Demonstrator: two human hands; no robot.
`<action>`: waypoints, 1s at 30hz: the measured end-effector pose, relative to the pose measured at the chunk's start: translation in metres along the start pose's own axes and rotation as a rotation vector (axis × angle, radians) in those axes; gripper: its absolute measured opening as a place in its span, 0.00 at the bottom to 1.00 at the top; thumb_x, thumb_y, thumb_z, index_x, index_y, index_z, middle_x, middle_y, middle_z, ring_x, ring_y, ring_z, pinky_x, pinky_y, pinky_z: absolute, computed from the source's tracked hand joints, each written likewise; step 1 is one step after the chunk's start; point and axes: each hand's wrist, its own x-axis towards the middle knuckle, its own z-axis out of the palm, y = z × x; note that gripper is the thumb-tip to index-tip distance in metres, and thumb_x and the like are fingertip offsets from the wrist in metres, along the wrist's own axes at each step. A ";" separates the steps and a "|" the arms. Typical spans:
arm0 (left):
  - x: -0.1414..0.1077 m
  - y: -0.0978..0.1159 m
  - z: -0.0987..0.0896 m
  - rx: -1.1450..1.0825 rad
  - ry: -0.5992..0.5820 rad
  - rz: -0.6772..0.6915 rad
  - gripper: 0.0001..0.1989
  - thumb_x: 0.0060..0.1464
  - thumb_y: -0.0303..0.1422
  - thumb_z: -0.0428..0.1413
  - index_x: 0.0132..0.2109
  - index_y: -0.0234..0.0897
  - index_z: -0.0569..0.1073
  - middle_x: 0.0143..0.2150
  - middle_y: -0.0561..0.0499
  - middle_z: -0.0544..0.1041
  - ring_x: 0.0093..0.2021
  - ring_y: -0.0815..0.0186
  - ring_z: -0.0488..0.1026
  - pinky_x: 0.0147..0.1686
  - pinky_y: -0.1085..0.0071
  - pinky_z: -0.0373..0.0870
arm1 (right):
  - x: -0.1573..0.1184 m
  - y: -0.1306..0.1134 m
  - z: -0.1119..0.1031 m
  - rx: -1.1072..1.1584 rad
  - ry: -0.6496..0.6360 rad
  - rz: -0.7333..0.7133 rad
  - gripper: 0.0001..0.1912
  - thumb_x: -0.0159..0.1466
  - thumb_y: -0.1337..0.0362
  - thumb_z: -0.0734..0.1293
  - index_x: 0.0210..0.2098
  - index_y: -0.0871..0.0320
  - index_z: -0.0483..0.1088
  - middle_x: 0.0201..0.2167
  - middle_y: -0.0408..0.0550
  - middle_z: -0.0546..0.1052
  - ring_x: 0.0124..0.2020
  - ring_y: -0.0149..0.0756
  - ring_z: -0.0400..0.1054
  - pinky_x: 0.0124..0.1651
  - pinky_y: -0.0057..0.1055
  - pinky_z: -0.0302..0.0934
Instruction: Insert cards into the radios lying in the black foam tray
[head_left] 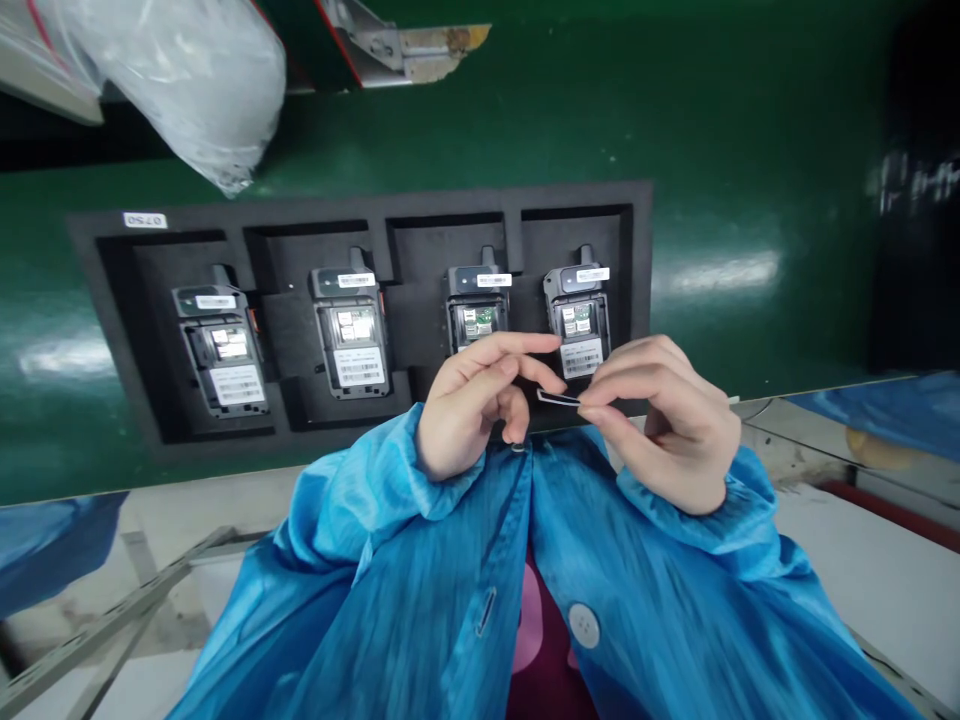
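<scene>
My right hand point(667, 425) pinches one end of a small thin dark strip with a white edge point(556, 398) between thumb and fingertips. My left hand point(480, 400) is just left of the strip, its index finger stretched out and the other fingers bent and apart. I see nothing held in it. Beyond my hands lies the rightmost handheld device point(577, 318), its back open, with a white label and a stubby antenna. A similar device point(480, 310) is partly hidden behind my left hand. Two more, a middle-left device point(349, 330) and a far-left device point(223, 345), lie in their own compartments.
The devices sit in a black foam tray point(420, 375) tagged with a small number label point(145, 220), on a green tabletop point(735, 200). A clear plastic bag point(202, 80) hangs over the back left, near a metal bracket point(405, 50).
</scene>
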 end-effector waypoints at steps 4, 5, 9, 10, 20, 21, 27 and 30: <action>0.005 0.004 -0.002 0.060 0.124 0.141 0.10 0.62 0.34 0.54 0.45 0.37 0.78 0.33 0.52 0.71 0.24 0.75 0.66 0.19 0.79 0.62 | 0.005 0.013 -0.013 -0.161 0.053 0.061 0.03 0.65 0.64 0.70 0.35 0.57 0.74 0.36 0.46 0.74 0.39 0.38 0.67 0.46 0.39 0.61; 0.005 0.006 -0.003 0.127 0.156 0.209 0.10 0.62 0.35 0.54 0.44 0.37 0.79 0.31 0.52 0.69 0.25 0.74 0.65 0.22 0.77 0.63 | 0.006 0.017 -0.016 -0.218 0.062 0.088 0.04 0.65 0.63 0.70 0.34 0.57 0.74 0.37 0.46 0.74 0.41 0.39 0.67 0.48 0.41 0.60; 0.003 0.014 -0.006 0.715 0.189 0.483 0.10 0.61 0.34 0.54 0.40 0.36 0.80 0.30 0.49 0.70 0.32 0.68 0.66 0.33 0.70 0.65 | 0.014 0.032 -0.025 -0.312 -0.013 0.163 0.05 0.65 0.62 0.70 0.33 0.56 0.75 0.40 0.46 0.72 0.47 0.42 0.65 0.54 0.44 0.56; 0.002 0.016 -0.006 0.888 0.146 0.534 0.10 0.61 0.33 0.54 0.42 0.36 0.80 0.31 0.49 0.70 0.33 0.68 0.66 0.34 0.69 0.64 | 0.016 0.035 -0.025 -0.305 -0.030 0.172 0.05 0.65 0.61 0.70 0.33 0.55 0.75 0.40 0.46 0.72 0.47 0.42 0.65 0.54 0.44 0.56; 0.017 -0.002 0.000 1.874 -0.060 0.634 0.19 0.61 0.32 0.53 0.58 0.44 0.75 0.36 0.45 0.68 0.38 0.58 0.66 0.38 0.60 0.63 | 0.030 0.070 -0.008 -0.478 0.032 0.176 0.07 0.66 0.60 0.69 0.33 0.55 0.75 0.39 0.49 0.69 0.47 0.46 0.63 0.55 0.49 0.55; 0.018 -0.003 0.000 1.901 -0.052 0.615 0.19 0.61 0.33 0.53 0.58 0.45 0.74 0.36 0.45 0.69 0.39 0.58 0.66 0.39 0.60 0.64 | 0.030 0.071 -0.008 -0.493 0.028 0.172 0.08 0.67 0.59 0.68 0.33 0.56 0.74 0.39 0.49 0.68 0.47 0.46 0.63 0.55 0.49 0.54; 0.019 -0.002 0.001 2.016 -0.061 0.515 0.20 0.63 0.38 0.53 0.61 0.44 0.73 0.38 0.43 0.70 0.40 0.55 0.67 0.41 0.58 0.66 | 0.031 0.070 -0.007 -0.542 0.021 0.183 0.12 0.69 0.56 0.65 0.32 0.56 0.72 0.40 0.52 0.68 0.48 0.48 0.63 0.57 0.53 0.54; 0.019 -0.002 0.000 2.039 -0.030 0.492 0.21 0.62 0.38 0.54 0.62 0.44 0.72 0.38 0.43 0.70 0.40 0.55 0.68 0.42 0.57 0.66 | 0.031 0.071 -0.007 -0.532 0.036 0.174 0.13 0.68 0.56 0.66 0.32 0.56 0.73 0.40 0.51 0.68 0.47 0.47 0.64 0.56 0.52 0.54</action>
